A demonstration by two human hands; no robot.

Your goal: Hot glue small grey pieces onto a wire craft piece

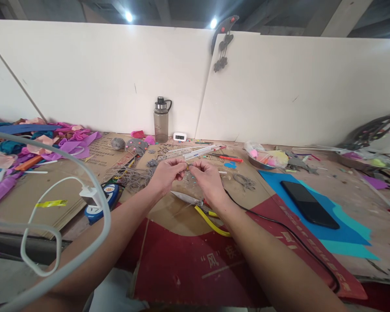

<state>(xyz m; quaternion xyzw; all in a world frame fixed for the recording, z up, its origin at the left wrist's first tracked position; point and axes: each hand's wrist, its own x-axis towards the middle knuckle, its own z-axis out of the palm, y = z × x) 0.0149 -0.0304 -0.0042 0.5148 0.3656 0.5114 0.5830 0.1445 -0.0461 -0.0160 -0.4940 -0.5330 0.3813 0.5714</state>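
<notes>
My left hand (169, 174) and my right hand (206, 177) meet fingertip to fingertip above the middle of the cardboard (178, 223). Both are closed in a pinch on something tiny between them, too small to name. Below my right wrist lie scissors or pliers with yellow handles (209, 219), partly covered by the forearm; a pointed metal end sticks out to the left. Tangled grey cord (134, 178) is heaped left of my left hand. To the right of my right hand sits a small coil of grey cord (245, 182).
A bottle (161, 123) and a small digital clock (180, 137) stand by the white board. A phone (308, 203) rests on blue sheets at right. At left are a tape measure (100, 203), coloured fabric scraps (61, 138) and a white cable (94, 173) crossing the near view.
</notes>
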